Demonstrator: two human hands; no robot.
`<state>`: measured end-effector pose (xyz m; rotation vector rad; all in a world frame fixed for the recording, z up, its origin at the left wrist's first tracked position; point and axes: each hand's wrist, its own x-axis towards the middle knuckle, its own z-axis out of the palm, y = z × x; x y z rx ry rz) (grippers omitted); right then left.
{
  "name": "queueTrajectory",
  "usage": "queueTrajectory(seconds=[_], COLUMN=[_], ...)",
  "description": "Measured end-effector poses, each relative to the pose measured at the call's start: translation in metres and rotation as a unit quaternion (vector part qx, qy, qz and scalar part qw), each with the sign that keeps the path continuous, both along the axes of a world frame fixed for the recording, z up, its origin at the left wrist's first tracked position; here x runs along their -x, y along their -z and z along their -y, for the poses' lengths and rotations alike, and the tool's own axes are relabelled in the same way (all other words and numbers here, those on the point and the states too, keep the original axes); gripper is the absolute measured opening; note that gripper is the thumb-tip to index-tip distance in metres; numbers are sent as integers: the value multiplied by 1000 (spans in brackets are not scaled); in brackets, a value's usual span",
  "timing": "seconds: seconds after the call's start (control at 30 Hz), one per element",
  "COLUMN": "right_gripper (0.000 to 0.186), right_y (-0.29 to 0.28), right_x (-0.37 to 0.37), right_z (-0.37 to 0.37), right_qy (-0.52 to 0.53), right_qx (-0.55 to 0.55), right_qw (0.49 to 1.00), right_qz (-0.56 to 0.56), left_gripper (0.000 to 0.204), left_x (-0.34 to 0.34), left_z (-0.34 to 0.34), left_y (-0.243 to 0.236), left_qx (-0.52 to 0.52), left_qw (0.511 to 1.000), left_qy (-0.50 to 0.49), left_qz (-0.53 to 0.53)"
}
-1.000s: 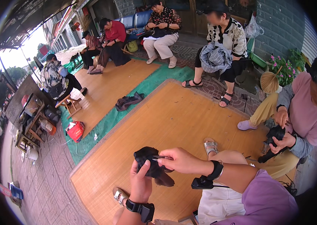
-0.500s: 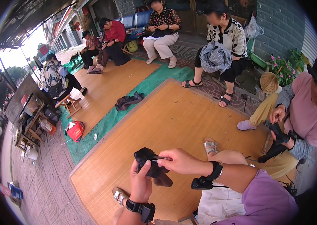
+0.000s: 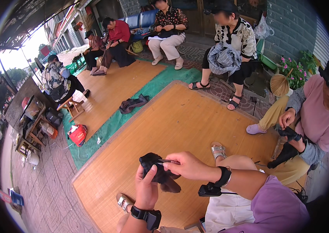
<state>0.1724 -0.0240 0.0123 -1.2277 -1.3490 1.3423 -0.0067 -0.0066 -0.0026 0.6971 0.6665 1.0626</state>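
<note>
My left hand (image 3: 146,190) is closed round a crumpled black cloth-like piece (image 3: 147,160), with the thumb pressed on its near side. A thinner, see-through dark part (image 3: 170,185) hangs from its lower right. My right hand (image 3: 186,165) pinches a thin dark tool (image 3: 168,160) with slim prongs, whose tip meets the right side of the black piece. Whether it is tweezers or small snips cannot be made out. Both hands are above the tan mat, and each wrist wears a black strapped device.
Tan mats (image 3: 133,155) lie over a green sheet (image 3: 90,155). Close on my right a seated person (image 3: 316,105) handles a similar black piece. Other people sit farther off. A dark cloth (image 3: 134,104), a red bag (image 3: 78,135) and a wooden stool (image 3: 73,108) stand or lie beyond.
My right hand and the tool have shifted slightly at the black piece, and its see-through part has spread a little. The person on my right has turned their black piece.
</note>
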Motion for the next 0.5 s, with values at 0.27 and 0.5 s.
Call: queueTrajectory(seconds=[0.27, 0.5], right_gripper=[20, 21], right_y=[2, 0], right_x=[-2, -1], right_z=[-2, -1], right_qy=[-4, -14], right_qx=[-20, 23], right_qw=[999, 999], right_qz=[29, -30], left_gripper=[26, 28], left_x=[1, 1], left_z=[0, 1], left_y=[0, 0], left_qx=[-7, -14], left_qw=[1000, 1000], left_qy=[6, 10], left_qz=[-8, -20])
